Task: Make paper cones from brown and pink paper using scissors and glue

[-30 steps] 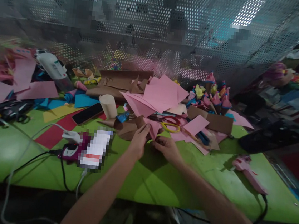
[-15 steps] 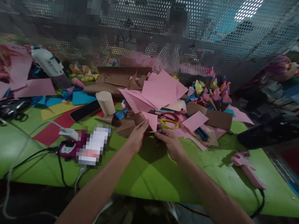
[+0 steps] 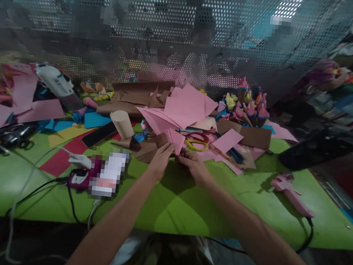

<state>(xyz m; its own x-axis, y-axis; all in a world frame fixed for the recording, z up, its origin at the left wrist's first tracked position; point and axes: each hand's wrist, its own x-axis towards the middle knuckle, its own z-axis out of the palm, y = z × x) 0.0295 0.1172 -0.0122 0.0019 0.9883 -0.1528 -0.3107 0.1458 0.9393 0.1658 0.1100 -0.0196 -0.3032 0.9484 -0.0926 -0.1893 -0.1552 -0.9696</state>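
A small piece of pink paper (image 3: 176, 139) stands between my hands above the green table, and it looks rolled or folded at an angle. My left hand (image 3: 161, 158) pinches its lower left side. Closed at the paper's lower right corner is my right hand (image 3: 193, 163), with its fingertips partly in shadow. Just behind lie larger pink sheets (image 3: 187, 106), stacked loosely. Brown paper cones (image 3: 145, 149) rest to the left of my left hand. Yellow-handled scissors (image 3: 196, 145) lie beyond my right hand.
A pink glue gun (image 3: 292, 194) lies at right. To the left are a power strip (image 3: 78, 179) with cables, a lit phone (image 3: 109, 173), a dark phone (image 3: 100, 133) and a cardboard tube (image 3: 122, 124). Finished paper cones (image 3: 252, 105) stand near the perforated metal screen (image 3: 175, 34).
The small pink paper has turned in my fingers and now shows a narrower, overlapped shape. Both hands stay close together, and the whole view has shifted slightly.
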